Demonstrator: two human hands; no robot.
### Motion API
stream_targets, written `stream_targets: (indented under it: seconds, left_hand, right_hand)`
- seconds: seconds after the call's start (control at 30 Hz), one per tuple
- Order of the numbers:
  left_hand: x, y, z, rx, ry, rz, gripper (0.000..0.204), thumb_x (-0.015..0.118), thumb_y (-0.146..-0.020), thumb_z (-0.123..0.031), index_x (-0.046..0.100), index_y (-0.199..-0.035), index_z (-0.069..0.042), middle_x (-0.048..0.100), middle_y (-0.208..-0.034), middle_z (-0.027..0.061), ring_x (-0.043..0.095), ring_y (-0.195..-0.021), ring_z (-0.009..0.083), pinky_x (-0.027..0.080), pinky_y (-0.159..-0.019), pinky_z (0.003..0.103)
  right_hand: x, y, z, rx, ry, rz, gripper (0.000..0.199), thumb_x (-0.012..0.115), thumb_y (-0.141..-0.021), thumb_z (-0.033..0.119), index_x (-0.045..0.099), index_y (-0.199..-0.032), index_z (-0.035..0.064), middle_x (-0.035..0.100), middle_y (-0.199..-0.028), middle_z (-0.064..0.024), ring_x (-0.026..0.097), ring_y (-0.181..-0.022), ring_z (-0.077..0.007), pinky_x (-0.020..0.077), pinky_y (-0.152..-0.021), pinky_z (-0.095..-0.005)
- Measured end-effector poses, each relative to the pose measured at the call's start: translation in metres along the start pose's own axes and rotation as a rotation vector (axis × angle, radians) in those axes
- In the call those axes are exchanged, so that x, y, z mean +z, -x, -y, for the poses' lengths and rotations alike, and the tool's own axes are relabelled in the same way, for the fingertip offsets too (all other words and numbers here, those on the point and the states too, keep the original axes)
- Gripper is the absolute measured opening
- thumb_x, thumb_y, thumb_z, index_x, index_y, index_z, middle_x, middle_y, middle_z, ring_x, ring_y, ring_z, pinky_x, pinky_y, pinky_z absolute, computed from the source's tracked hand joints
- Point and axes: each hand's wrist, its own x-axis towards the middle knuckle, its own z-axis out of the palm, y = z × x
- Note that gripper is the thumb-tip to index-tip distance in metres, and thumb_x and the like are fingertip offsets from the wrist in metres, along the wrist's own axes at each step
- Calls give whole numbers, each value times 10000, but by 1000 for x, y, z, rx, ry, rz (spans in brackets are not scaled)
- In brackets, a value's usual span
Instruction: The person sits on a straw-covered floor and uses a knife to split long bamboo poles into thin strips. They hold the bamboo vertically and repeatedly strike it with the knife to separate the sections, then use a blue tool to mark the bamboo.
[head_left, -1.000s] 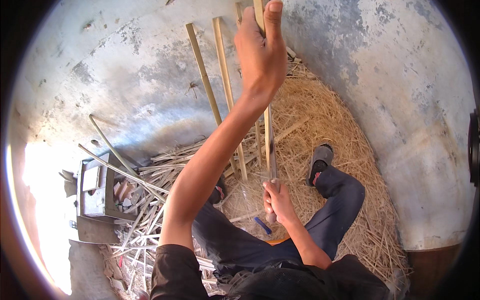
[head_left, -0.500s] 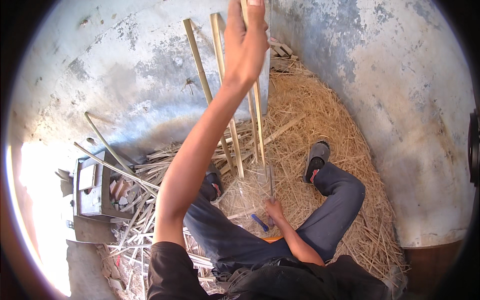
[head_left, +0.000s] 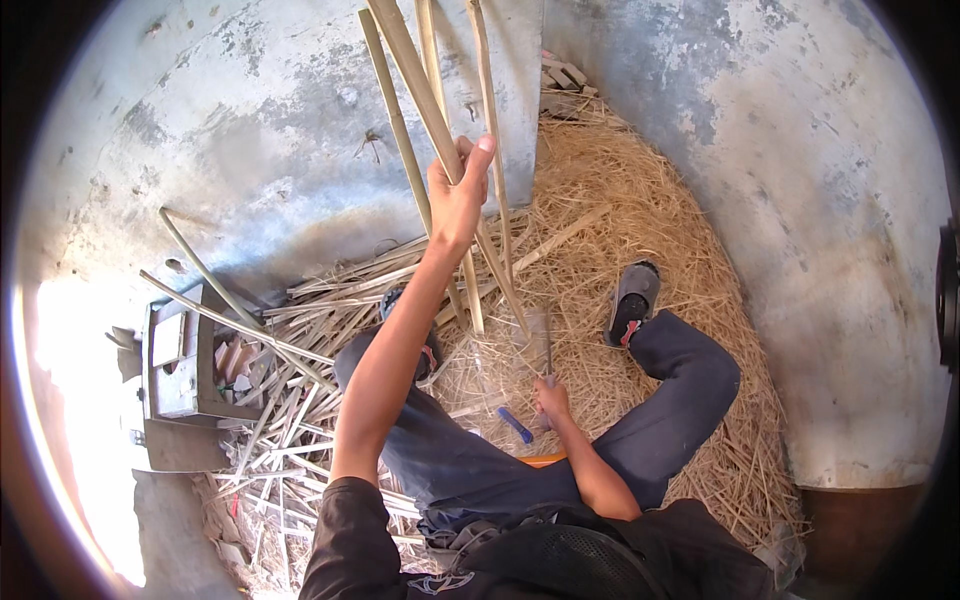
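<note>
My left hand (head_left: 460,195), arm stretched forward, is closed around a long split bamboo strip (head_left: 412,78). The strip slants, its upper part leaning left and its lower end near the knife (head_left: 548,350). Low between my legs, my right hand (head_left: 552,398) is closed on that knife, whose narrow grey blade points away from me. Other bamboo strips stand around the held one: a greenish strip (head_left: 395,115) to its left, a thin strip (head_left: 489,95) to its right, and one partly hidden behind it. A small blue object (head_left: 515,425) lies left of my right hand.
Straw-like shavings (head_left: 620,200) cover the floor, with cut strips (head_left: 290,400) heaped at left. Weathered walls (head_left: 260,110) rise ahead and at right. A wooden box (head_left: 185,390) holding scraps stands at left. My shoes (head_left: 632,300) rest on the shavings; something orange (head_left: 543,460) lies near my lap.
My left hand has come down and nearer along the bamboo strip, whose upper part now leans left. My right hand keeps hold of the knife in nearly the same place.
</note>
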Motion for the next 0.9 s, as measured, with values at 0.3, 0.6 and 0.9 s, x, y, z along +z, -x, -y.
stream_targets:
  seconds: [0.3, 0.6, 0.9]
  left_hand:
    - [19, -5, 7, 31, -111, -251, 483, 524, -1052, -377, 336, -649, -190, 301, -499, -74, 275, -441, 37, 221, -410, 259]
    - [28, 9, -1, 11, -180, -284, 574, 539, -1041, -419, 442, -614, -49, 362, -540, -37, 334, -546, 76, 255, -490, 328]
    - [27, 17, 2, 68, -168, -298, 525, 518, -1057, -381, 307, -616, -189, 304, -512, -81, 267, -456, 26, 193, -427, 267]
  right_hand:
    - [6, -3, -23, 3, -70, 20, 328, 653, -892, 218, 538, -633, 53, 476, -486, -26, 466, -368, -148, 355, -372, -330]
    - [22, -21, -29, -248, -60, -92, 331, 661, -875, 223, 560, -627, 30, 532, -501, -59, 499, -379, -167, 372, -380, -348]
    - [14, -6, -52, -210, 251, -142, 315, 645, -871, 231, 602, -675, -13, 548, -514, -88, 535, -415, -191, 411, -408, -375]
